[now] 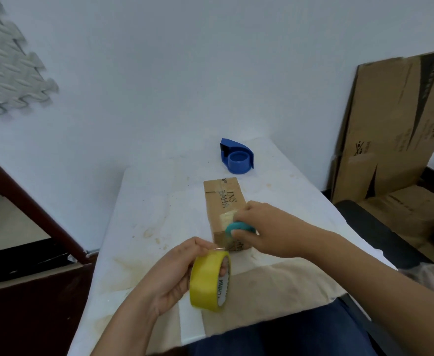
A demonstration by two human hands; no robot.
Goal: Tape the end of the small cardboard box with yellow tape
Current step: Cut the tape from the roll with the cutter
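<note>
While my left hand (169, 276) grips the round yellow tape roll (210, 281), my right hand (259, 227) presses a small teal cutter (240, 226) onto the small brown cardboard box (223, 199) on the white surface (159, 201). Some tape already sits on the box's near end; I think cutting is left.

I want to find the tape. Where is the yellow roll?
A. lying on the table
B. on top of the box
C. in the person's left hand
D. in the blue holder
C: the yellow tape roll is held up in the left hand, near the box's close end, while the blue dispenser sits far back without it.
</note>
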